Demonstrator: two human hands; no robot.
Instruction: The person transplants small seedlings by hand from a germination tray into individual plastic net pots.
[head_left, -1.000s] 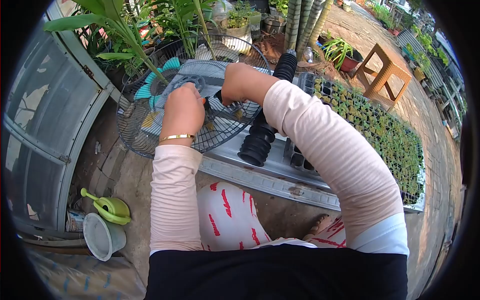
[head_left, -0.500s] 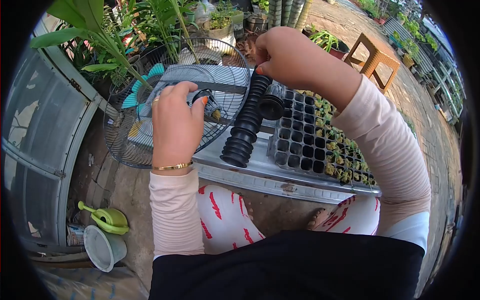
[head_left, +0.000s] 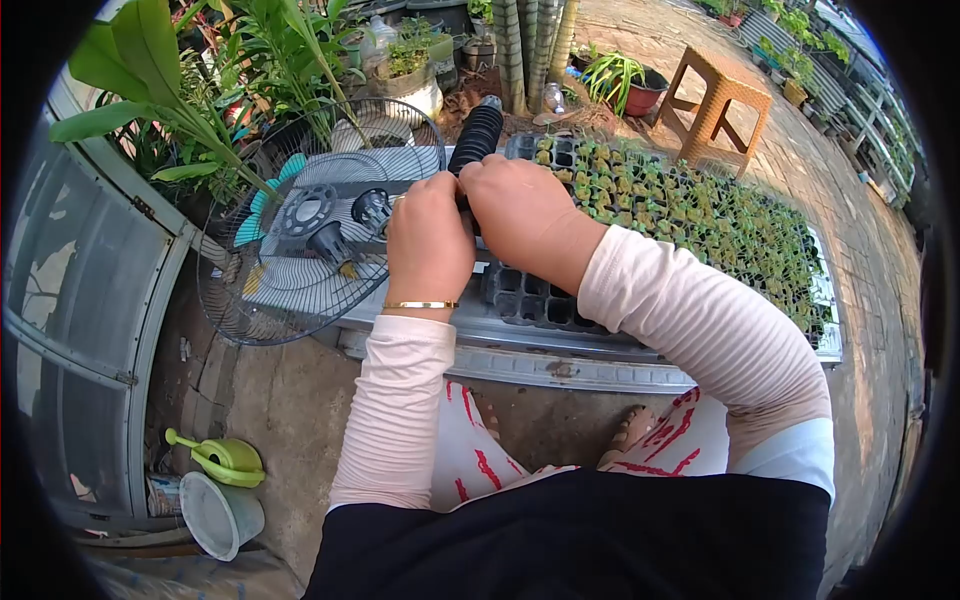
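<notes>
My left hand [head_left: 432, 235] and my right hand [head_left: 520, 208] are side by side, both closed around the lower part of a long stack of black pots [head_left: 477, 137]. The stack's narrow end points away from me; my hands hide much of the rest. To the left, a round wire guard [head_left: 345, 318] lies on the bench. Within its outline are black net pots [head_left: 372, 208] and a flat black slotted ring [head_left: 309, 211]. Right of my hands, black seedling trays [head_left: 530, 297] hold many small green seedlings [head_left: 690, 220], with some front cells unplanted.
A metal-edged bench [head_left: 560, 368] stands before my knees. Leafy potted plants [head_left: 405, 60] are behind it, and a brown stool [head_left: 715, 105] is at back right. A green watering can [head_left: 228, 460] and a pale bucket [head_left: 222, 515] stand on the floor at left.
My left hand has moved right from the wire guard to the stack. My right hand has come down beside it. The stack now sits farther back, and the view has shifted, showing more of the seedling trays.
</notes>
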